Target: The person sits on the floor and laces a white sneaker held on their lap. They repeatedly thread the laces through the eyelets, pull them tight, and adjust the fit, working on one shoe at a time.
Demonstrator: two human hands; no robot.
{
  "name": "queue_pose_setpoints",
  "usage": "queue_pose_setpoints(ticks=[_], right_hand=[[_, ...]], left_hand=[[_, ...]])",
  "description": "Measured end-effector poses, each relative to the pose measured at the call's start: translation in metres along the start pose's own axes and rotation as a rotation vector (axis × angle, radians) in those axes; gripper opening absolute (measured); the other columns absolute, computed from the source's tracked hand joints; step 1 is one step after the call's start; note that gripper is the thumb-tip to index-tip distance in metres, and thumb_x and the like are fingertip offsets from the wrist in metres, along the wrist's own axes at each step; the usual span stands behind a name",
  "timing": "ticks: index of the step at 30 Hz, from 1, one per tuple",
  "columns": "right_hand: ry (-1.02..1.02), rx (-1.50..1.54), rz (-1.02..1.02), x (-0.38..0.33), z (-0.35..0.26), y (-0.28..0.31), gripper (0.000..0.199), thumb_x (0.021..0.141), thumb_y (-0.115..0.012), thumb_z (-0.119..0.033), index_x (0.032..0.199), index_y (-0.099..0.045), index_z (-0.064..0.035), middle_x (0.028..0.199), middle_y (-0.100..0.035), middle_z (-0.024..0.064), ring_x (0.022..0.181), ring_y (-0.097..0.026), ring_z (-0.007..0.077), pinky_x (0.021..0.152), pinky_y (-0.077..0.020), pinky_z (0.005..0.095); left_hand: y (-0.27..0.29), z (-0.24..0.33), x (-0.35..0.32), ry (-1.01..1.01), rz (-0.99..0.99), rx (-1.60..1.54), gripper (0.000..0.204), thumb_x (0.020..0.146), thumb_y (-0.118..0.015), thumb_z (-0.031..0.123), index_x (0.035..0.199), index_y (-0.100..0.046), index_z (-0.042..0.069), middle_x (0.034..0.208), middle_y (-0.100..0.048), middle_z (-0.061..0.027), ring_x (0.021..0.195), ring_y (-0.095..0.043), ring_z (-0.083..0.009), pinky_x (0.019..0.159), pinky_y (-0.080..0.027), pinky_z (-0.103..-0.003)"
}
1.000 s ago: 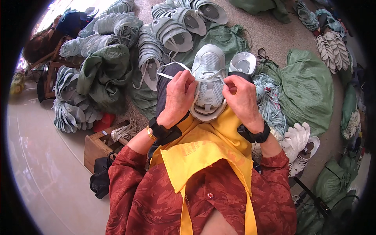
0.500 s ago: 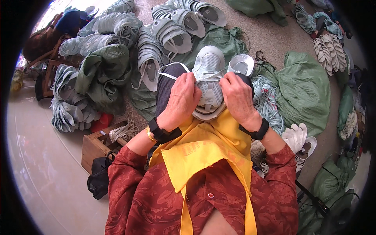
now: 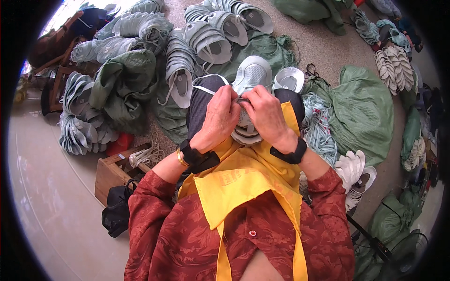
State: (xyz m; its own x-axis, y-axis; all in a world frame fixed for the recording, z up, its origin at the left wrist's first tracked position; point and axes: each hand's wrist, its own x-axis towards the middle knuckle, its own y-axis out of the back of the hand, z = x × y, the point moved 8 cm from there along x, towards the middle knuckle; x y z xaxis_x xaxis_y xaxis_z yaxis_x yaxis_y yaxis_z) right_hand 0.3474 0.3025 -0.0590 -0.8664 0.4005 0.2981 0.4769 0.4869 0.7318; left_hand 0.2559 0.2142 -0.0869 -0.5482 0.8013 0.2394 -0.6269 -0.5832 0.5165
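Note:
A pale grey-blue sneaker [image 3: 253, 72] rests on my lap, toe pointing away from me, over a yellow apron [image 3: 243, 180]. A white shoelace [image 3: 208, 89] loops out to the left from my left hand [image 3: 218, 117], whose fingers are pinched on it at the shoe's left side. My right hand [image 3: 268, 114] reaches across the shoe's lacing area, fingers closed, its fingertips meeting those of the left. Between the fingertips a small dark spot shows; what the right fingers grip is hidden. Both hands cover most of the tongue and eyelets.
Rows of nested shoe uppers [image 3: 176, 56] lie ahead and to the left. Green sacks [image 3: 363, 107] sit at the right and far side. Light-blue lace bundles [image 3: 318, 122] lie by my right knee. A wooden stool [image 3: 110, 175] and black bag [image 3: 117, 208] are at left.
My right hand has moved left, from the shoe's right edge across the lacing to my left fingertips. The left hand stays nearly in place, still pinching the lace.

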Motion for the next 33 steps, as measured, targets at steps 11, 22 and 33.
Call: queue_pose_setpoints(ticks=[11,22,33], right_hand=[[-0.386,0.547,-0.184,-0.002,0.027,0.054,0.016,0.095,-0.068,-0.007,0.081,-0.063,-0.0019,0.074,-0.059,-0.0008,0.06,-0.056,0.0133,0.056,-0.0427,0.0285],[-0.129,1.315,0.064,0.016,-0.023,0.142,0.012,0.105,-0.062,-0.015,0.105,-0.064,-0.0023,0.085,-0.061,0.0023,0.067,-0.051,0.0051,0.056,-0.0385,0.0191],[-0.115,1.18,-0.011,0.022,-0.03,0.127,0.016,0.106,-0.061,-0.02,0.103,-0.063,-0.0046,0.086,-0.061,0.001,0.068,-0.055,0.0048,0.059,-0.0425,0.0198]], left_hand=[[0.005,0.007,0.004,0.01,-0.029,-0.025,0.017,0.086,-0.057,-0.006,0.098,-0.048,0.001,0.079,-0.049,-0.011,0.064,-0.05,-0.0229,0.06,-0.042,-0.035],[0.004,0.027,0.005,-0.024,-0.104,-0.067,0.015,0.086,-0.066,-0.005,0.096,-0.056,0.0,0.085,-0.06,-0.0098,0.073,-0.06,-0.0196,0.064,-0.048,-0.033],[-0.031,0.05,0.014,-0.066,-0.249,-0.388,0.014,0.092,-0.069,-0.001,0.102,-0.06,0.001,0.084,-0.066,-0.0085,0.072,-0.065,-0.0145,0.066,-0.052,-0.03]])
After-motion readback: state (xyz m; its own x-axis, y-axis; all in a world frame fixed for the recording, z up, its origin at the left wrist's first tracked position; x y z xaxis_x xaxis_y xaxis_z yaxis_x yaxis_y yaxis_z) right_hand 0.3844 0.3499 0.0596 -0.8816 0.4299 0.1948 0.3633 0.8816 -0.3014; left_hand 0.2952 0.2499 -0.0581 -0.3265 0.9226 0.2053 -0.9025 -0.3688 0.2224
